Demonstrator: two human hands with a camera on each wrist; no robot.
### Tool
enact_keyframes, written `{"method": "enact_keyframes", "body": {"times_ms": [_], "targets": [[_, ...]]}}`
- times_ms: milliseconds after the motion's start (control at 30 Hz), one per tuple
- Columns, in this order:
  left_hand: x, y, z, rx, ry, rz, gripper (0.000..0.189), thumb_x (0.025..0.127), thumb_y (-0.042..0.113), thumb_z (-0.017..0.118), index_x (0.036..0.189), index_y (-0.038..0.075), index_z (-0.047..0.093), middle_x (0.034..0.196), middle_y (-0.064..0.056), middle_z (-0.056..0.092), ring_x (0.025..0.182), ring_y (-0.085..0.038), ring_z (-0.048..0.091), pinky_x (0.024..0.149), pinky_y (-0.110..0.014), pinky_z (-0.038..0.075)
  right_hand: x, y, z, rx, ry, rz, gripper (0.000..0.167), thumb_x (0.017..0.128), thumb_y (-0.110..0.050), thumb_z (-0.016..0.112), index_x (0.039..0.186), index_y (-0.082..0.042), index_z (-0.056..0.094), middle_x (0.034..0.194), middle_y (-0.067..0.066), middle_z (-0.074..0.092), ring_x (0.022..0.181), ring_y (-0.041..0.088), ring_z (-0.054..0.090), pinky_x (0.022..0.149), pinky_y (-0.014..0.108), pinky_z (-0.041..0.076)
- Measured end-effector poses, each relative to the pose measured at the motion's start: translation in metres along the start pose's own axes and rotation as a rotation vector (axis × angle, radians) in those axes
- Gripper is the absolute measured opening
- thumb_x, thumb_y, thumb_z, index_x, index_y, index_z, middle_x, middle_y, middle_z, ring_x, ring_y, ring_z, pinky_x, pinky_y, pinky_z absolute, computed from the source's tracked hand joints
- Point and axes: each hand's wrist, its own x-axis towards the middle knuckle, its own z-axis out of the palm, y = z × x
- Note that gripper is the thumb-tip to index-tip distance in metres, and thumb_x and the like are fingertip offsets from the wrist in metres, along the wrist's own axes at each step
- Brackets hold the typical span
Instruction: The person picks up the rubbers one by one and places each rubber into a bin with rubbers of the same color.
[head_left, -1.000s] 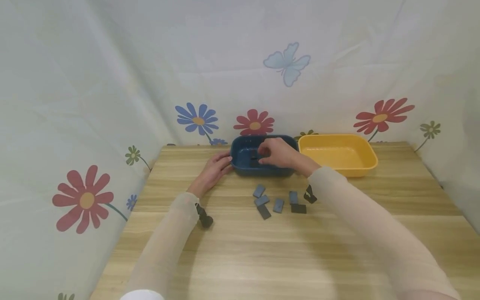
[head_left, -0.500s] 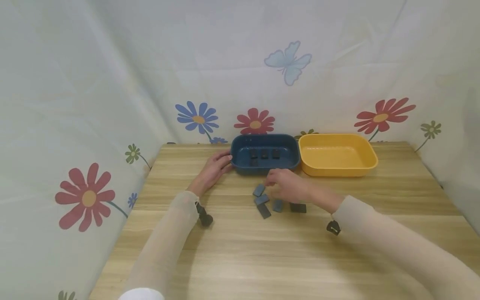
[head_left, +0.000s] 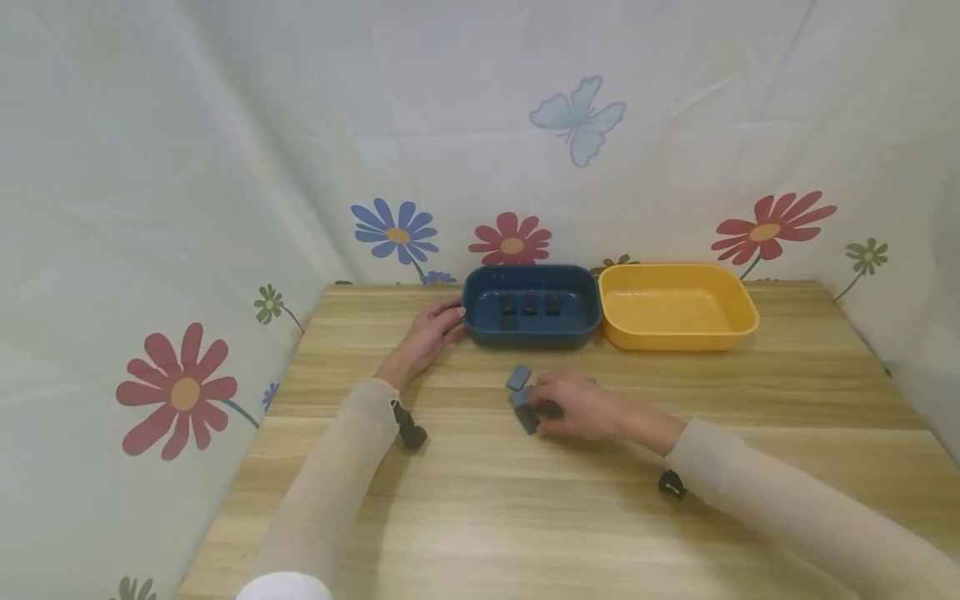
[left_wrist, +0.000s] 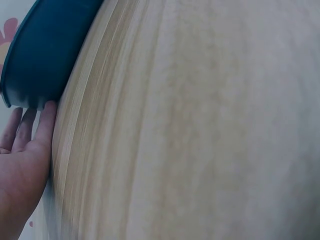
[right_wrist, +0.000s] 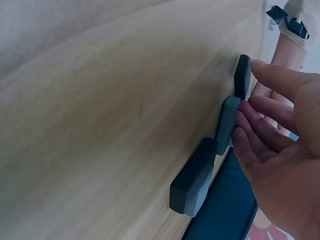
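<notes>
The left hand [head_left: 429,337] rests on the table, its fingertips touching the left end of the dark blue tray [head_left: 531,341]. In the left wrist view, those fingers [left_wrist: 45,125] lie fairly straight against the tray wall. Over a loose cluster of small rectangular tiles is the right hand [head_left: 581,406], with thumb and fingers apart. In the right wrist view, the thumb tip is beside a dark tile [right_wrist: 242,75], and the other fingertips are at a teal-looking tile [right_wrist: 227,122]. Contact there is hard to tell. Two blue-grey tiles, one upper [head_left: 518,377], lie left of the hand, which covers others.
Inside the blue tray are several dark tiles [head_left: 530,304] in a rough row. A yellow tray [head_left: 678,342] adjoins it on the right. Behind both hangs a white cloth [head_left: 660,167] printed with flowers. Each wrist wears a small black camera [head_left: 411,433].
The right hand has come out of the blue tray, moving toward me to the tiles on the table. The tray's tiles are now uncovered. The left hand has stayed at the tray's end.
</notes>
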Motion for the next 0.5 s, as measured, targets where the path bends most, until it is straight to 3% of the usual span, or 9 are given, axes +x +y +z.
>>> {"method": "enact_keyframes", "body": {"times_ms": [300, 500], "targets": [[0.0000, 0.0022, 0.0019, 0.009, -0.002, 0.000, 0.045, 0.109, 0.002, 0.056, 0.152, -0.006, 0.046, 0.153, -0.023, 0.052, 0.137, -0.029, 0.058, 0.117, -0.043, 0.050, 0.0036, -0.0016, 0.0028, -0.022, -0.005, 0.023, 0.037, 0.089, -0.021, 0.087, 0.122, -0.008, 0.076, 0.113, 0.000, 0.068, 0.099, 0.014, 0.060, 0.090, 0.038, 0.057], [-0.0002, 0.0003, 0.0000, 0.002, 0.010, -0.003, 0.043, 0.109, 0.002, 0.057, 0.151, -0.005, 0.049, 0.151, -0.021, 0.053, 0.131, -0.024, 0.062, 0.116, -0.043, 0.051, 0.0071, -0.0043, 0.0013, -0.028, -0.026, 0.020, 0.039, 0.089, -0.019, 0.087, 0.125, -0.006, 0.075, 0.126, 0.008, 0.068, 0.117, 0.025, 0.064, 0.106, 0.046, 0.056]]}}
